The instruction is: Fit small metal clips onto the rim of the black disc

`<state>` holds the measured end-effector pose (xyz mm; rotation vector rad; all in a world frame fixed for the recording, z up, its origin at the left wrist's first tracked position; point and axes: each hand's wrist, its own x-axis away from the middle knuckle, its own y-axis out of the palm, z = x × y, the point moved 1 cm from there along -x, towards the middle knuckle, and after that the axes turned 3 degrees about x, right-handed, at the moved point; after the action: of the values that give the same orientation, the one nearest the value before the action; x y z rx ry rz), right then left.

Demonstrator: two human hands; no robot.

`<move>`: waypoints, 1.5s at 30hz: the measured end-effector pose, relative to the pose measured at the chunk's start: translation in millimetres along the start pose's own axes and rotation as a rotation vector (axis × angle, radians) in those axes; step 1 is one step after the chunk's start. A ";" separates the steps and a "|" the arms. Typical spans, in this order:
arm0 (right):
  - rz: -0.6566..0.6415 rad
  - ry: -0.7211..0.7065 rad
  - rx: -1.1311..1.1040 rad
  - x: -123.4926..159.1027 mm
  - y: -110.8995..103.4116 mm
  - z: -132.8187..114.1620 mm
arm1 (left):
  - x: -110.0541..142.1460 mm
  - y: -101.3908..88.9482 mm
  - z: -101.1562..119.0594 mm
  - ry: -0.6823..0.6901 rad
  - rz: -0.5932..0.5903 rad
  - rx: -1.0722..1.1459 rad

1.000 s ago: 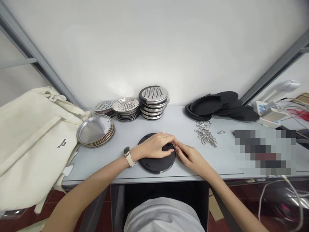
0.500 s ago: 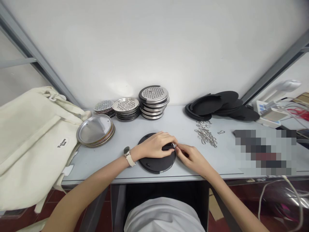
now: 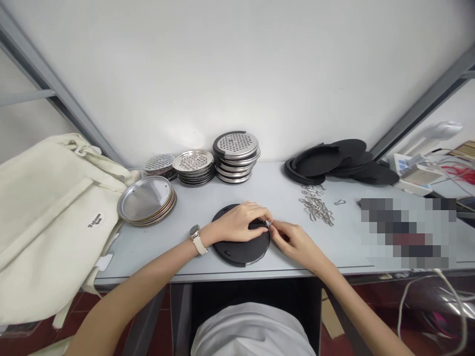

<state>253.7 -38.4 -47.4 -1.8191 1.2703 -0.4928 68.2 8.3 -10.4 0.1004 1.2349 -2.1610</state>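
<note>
A round black disc (image 3: 241, 252) with small slots lies on the table near its front edge. Across its top rests my left hand (image 3: 239, 222), with thumb and fingers closed at the disc's right rim. My right hand (image 3: 299, 243) is closed in a pinch at the same rim, on a small shiny metal clip (image 3: 267, 224). Fingertips cover most of that clip, so I cannot tell whether it passes through the disc. To the right of my hands lies a loose pile of silver clips (image 3: 317, 207), with a single clip (image 3: 340, 202) beside it.
Along the wall stand stacks of perforated metal discs (image 3: 237, 143), (image 3: 193, 161). Plain metal lids (image 3: 144, 198) are stacked at left, against a cream bag (image 3: 48, 227). Black round covers (image 3: 319, 160) are heaped at back right, near a power strip and cables (image 3: 415, 173). A blurred-out patch covers the table's right.
Both hands stay at the disc's right rim. The metal clip between the fingertips has shifted very slightly; otherwise the scene looks the same.
</note>
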 end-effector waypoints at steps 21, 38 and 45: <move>-0.003 0.006 -0.008 -1.2 -0.2 -0.7 | -1.7 -1.2 1.1 -0.017 0.002 0.052; -0.001 0.013 0.013 -1.6 -1.0 -1.7 | -0.1 -0.2 0.0 -0.073 -0.020 0.134; 0.008 0.015 -0.005 -1.0 -1.6 -2.4 | -0.3 -0.2 -0.5 -0.075 -0.016 0.141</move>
<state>252.5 -38.3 -44.6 -1.8171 1.2894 -0.4997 68.2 8.9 -10.5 0.0677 1.0447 -2.2436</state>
